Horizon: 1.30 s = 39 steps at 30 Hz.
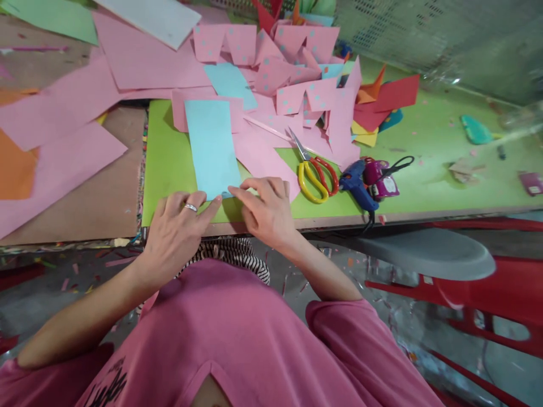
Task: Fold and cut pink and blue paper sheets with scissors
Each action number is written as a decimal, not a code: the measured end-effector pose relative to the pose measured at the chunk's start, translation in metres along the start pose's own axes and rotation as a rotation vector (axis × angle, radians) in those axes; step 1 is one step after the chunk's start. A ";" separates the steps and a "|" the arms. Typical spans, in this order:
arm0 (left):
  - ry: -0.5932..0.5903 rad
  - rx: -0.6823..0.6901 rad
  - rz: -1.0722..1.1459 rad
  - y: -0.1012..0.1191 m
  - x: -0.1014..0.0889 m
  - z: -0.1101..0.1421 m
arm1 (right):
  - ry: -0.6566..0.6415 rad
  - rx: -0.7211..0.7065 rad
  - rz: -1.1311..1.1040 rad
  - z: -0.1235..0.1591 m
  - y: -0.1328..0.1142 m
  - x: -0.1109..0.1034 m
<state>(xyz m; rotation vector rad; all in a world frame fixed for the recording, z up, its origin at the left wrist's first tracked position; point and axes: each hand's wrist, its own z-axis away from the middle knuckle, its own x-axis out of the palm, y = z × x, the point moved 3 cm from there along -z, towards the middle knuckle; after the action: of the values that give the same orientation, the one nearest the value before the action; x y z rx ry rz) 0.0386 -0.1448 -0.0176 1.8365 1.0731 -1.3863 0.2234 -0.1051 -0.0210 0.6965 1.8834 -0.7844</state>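
Observation:
A light blue strip of paper (213,147) lies lengthwise before me on the green tabletop. My left hand (176,226), with a ring on one finger, grips its near edge at the left corner. At the right corner of that same edge, my right hand (269,212) pinches the paper with thumb and forefinger. A small darker blue bit (225,194) shows between the fingertips; whether it is a fold or a separate piece I cannot tell. Scissors (316,175) with yellow and red handles lie to the right of my right hand, blades partly apart.
Beyond the scissors are a blue glue gun (360,185) and a purple tool (382,180). Pink paper cutouts with blue dots (305,96) pile up at the back. Large pink sheets (68,164) cover the brown board on the left. A red chair (487,288) stands at the right.

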 end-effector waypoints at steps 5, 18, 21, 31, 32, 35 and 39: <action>-0.022 -0.016 -0.002 -0.002 -0.002 0.003 | -0.118 -0.050 0.124 0.008 -0.012 0.006; -0.163 -0.153 0.033 -0.015 -0.012 0.020 | -0.214 0.053 0.068 0.011 -0.004 -0.001; -0.164 -0.129 0.000 -0.013 -0.014 0.019 | -0.180 0.086 0.109 0.018 0.000 -0.006; -0.050 -0.122 -0.027 -0.016 -0.001 0.023 | -0.026 0.268 0.061 0.007 0.002 -0.001; -0.039 -0.135 -0.030 -0.016 0.001 0.025 | -0.024 0.293 0.028 0.004 0.004 0.001; -0.018 -0.154 -0.031 -0.015 0.004 0.028 | -0.051 0.345 -0.117 -0.005 0.008 0.004; 0.018 -0.148 -0.001 -0.016 0.006 0.031 | -0.061 0.391 -0.413 -0.007 0.009 0.002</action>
<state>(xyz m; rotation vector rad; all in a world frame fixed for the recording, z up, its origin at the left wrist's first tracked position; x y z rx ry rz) 0.0110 -0.1612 -0.0321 1.7450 1.1542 -1.2587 0.2253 -0.0937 -0.0224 0.5104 1.8595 -1.4483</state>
